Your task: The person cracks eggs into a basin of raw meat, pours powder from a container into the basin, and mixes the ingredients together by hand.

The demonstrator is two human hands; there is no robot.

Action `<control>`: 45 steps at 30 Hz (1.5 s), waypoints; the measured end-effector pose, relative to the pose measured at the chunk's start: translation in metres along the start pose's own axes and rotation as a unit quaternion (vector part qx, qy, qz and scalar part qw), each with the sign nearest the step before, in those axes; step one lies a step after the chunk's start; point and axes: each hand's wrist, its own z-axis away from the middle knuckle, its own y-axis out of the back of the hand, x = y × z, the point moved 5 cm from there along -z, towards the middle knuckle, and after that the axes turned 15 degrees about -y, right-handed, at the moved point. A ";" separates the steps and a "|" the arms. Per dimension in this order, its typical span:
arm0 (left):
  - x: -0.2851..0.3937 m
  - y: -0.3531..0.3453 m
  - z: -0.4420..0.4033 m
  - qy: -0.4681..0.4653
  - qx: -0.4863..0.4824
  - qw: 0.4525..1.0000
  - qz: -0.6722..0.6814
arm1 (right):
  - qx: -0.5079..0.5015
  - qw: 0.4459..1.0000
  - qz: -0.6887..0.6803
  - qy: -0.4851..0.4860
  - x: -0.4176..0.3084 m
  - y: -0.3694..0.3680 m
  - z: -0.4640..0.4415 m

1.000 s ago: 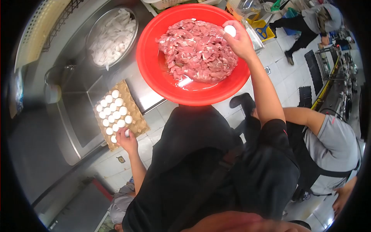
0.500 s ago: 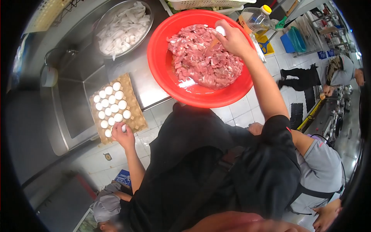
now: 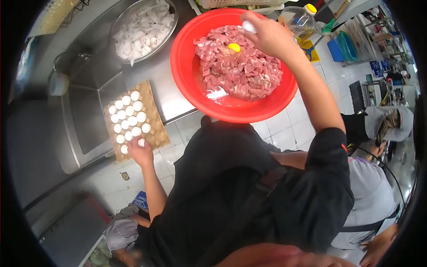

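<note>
A wide red basin (image 3: pixel 182 75) holds a heap of raw sliced meat (image 3: pixel 240 75), with a yellow egg yolk (image 3: pixel 234 47) lying on top. Over the basin's far right side, my right hand (image 3: pixel 271 38) grips a white egg or eggshell (image 3: pixel 249 27); how far it is cracked cannot be made out. My left hand (image 3: pixel 141 152) is closed on another white egg (image 3: pixel 141 142) at the near edge of a cardboard tray (image 3: pixel 156 127). Several white eggs (image 3: pixel 132 120) sit in that tray.
A metal bowl of pale strips (image 3: pixel 144 33) stands at the upper left beside a steel sink (image 3: pixel 89 120). Behind the basin are a yellow-capped bottle (image 3: pixel 298 18) and a white basket (image 3: pixel 240 3). Co-workers are at the right (image 3: pixel 364 191), far right (image 3: pixel 387 124) and lower left (image 3: pixel 122 231).
An egg yolk now lies on the meat. My right hand has tilted slightly and still grips its egg. My left hand stays at the tray with an egg. The co-worker at far right has moved.
</note>
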 end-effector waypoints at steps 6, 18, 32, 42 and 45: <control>0.009 0.015 -0.004 -0.003 0.119 0.993 0.021 | 0.258 0.945 -0.176 -0.094 0.104 0.057 0.035; 0.152 0.050 -0.101 0.071 0.206 0.783 0.582 | 0.137 0.850 0.092 -0.501 0.527 -0.077 0.116; 0.589 -0.073 -0.090 -0.126 -0.308 0.695 0.637 | 0.105 0.885 -0.446 -0.083 0.234 -0.026 0.162; 0.439 -0.026 -0.131 -0.078 -0.093 0.771 0.625 | 0.224 0.890 -0.265 -0.296 0.330 -0.133 0.175; 0.366 -0.010 -0.130 -0.058 -0.043 0.801 0.594 | 0.265 0.905 -0.204 -0.261 0.310 -0.123 0.174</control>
